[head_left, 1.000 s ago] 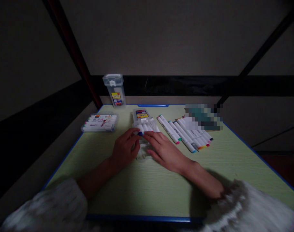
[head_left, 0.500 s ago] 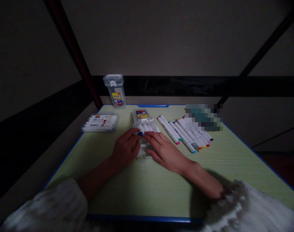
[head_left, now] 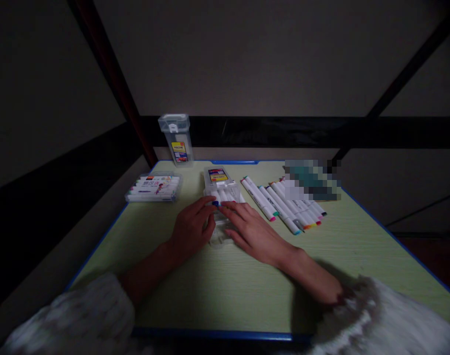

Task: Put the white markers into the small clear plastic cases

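Note:
A clear plastic marker case (head_left: 219, 185) lies open in the middle of the green table (head_left: 225, 291), with white markers inside. My left hand (head_left: 190, 229) rests at its left side, and its fingertips pinch the blue cap of a marker (head_left: 215, 202) in the case. My right hand (head_left: 252, 231) lies over the case's near half, fingers stretched flat and touching the markers next to the blue cap. The case's near end is hidden under both hands.
A row of several loose white markers (head_left: 284, 204) with coloured caps lies right of the case. A flat closed marker box (head_left: 154, 187) sits at the left. An upright clear case (head_left: 175, 138) stands at the back left corner. A blurred-out object (head_left: 311, 180) lies at the back right.
Almost nothing has moved. Both hands stay on the case, with only a slight shift of the fingertips at the blue-capped marker.

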The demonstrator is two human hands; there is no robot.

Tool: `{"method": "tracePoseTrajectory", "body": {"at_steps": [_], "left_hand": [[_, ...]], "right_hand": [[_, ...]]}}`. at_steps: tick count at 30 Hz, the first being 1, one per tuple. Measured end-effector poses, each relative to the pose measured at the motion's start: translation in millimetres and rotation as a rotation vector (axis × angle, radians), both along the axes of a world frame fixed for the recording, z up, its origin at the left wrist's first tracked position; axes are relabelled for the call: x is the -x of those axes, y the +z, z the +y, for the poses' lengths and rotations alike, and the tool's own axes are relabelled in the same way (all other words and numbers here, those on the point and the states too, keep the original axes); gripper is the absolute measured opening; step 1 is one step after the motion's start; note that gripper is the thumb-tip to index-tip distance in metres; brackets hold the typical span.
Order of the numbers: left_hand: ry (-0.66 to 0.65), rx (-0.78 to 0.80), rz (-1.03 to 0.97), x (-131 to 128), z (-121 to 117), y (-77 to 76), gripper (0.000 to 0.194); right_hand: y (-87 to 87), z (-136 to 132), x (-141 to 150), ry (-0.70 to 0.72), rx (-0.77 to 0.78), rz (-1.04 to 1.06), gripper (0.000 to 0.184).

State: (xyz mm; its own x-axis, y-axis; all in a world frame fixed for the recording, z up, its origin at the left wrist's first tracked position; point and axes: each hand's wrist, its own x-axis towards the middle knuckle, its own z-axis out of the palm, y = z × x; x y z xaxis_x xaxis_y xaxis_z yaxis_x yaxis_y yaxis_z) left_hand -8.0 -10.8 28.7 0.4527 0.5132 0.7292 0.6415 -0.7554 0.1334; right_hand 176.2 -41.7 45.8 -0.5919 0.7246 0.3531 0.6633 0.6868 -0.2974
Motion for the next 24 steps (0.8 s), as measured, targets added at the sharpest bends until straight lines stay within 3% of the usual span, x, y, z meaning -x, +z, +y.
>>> {"method": "tracePoseTrajectory", "body": {"at_steps": [11, 24], "left_hand": [[-0.004, -0.023, -0.014, -0.5, -0.2, -1.1, 0.027], [0.014, -0.018, 0.013, -0.6, -1.3, 0.1, 0.026]], "right_hand": [[1.5, -0.8, 0.0, -0.001, 0.007, -0.037, 0.042], [1.1, -0.9, 0.1, 0.000, 0.010, -0.019, 0.040]]}}
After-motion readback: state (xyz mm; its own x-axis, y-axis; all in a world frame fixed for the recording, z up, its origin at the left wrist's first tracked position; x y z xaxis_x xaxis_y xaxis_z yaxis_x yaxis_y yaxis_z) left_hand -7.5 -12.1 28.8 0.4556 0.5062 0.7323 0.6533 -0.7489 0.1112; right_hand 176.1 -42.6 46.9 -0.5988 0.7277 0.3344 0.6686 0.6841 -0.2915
